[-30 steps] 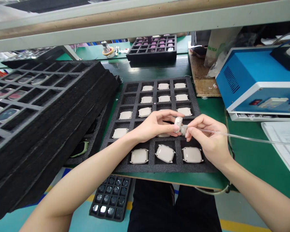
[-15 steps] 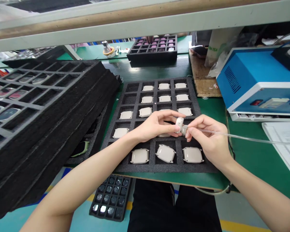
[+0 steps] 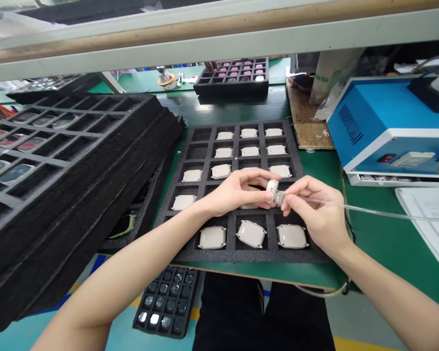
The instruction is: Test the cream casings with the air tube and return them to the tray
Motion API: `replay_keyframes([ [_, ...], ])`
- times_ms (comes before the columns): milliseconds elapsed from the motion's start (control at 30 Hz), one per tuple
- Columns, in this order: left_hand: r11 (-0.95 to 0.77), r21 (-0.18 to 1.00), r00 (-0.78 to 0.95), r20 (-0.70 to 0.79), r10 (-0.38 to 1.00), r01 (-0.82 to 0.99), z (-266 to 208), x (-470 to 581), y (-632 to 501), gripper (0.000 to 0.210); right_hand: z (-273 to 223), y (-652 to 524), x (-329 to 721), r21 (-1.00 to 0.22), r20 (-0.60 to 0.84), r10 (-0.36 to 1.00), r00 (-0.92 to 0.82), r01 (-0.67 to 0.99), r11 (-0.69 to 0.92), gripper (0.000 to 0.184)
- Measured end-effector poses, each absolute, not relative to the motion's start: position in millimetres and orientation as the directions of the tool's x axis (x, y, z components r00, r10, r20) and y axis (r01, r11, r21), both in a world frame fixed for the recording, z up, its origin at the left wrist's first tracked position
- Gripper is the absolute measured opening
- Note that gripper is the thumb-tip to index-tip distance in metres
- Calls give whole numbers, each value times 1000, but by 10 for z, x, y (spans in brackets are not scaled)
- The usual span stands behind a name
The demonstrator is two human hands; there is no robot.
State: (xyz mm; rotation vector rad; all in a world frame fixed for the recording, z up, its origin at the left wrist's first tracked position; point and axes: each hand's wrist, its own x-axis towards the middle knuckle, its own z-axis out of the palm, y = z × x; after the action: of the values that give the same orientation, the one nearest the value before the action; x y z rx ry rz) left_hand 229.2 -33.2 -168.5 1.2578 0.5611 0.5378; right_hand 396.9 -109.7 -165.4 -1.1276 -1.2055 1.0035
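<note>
Starting far left: tall stack of black foam grid trays (image 3: 69,161), top one with a few dark and pink parts in its cells. Below the bench edge, a small black tray of glossy dark square parts (image 3: 167,307) sits low by my legs.

Centre: black foam compartment tray (image 3: 205,190) on the green bench mat (image 3: 369,239), most cells filled with cream rounded-square plastic housings (image 3: 250,233), each lying flat, one per cell; left column cells near the back are bare foam.

My left hand (image 3: 237,192) is above the middle of that tray, fingers curled, thumb and index pinching a small cream rounded plastic housing (image 3: 271,187). Part is held up off the tray on edge, tilted, over the fourth row. Looks the same colour and finish as the ones in the cells; detail on its face is too small to read.

My right hand (image 3: 314,214) is closed in a pinch on the tip end of a thin clear tube (image 3: 369,210), tip touching the held housing's lower edge. Tube runs off right across the mat.

Right: blue metal box unit with white front panel (image 3: 388,122). Far right, white paper sheets (image 3: 431,219).
</note>
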Motion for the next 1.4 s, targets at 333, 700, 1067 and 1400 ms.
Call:
replay_keyframes([
  [333,214,974,750,-87,656,-74,-1688,2292,-329,39,-1646,-1098,3968,-986,165,981,107,10,165,9],
  [700,238,968,747,-105,656,-73,-1679,2290,-332,39,-1654,-1101,3972,-983,181,976,122,4,182,9],
  [1067,232,970,756,-101,646,-69,-1686,2294,-322,39,-1629,-1087,3954,-987,162,979,123,8,163,9],
  [1400,234,970,760,-98,642,-72,-1696,2288,-319,39,-1656,-1099,3967,-985,171,979,112,-9,173,10],
])
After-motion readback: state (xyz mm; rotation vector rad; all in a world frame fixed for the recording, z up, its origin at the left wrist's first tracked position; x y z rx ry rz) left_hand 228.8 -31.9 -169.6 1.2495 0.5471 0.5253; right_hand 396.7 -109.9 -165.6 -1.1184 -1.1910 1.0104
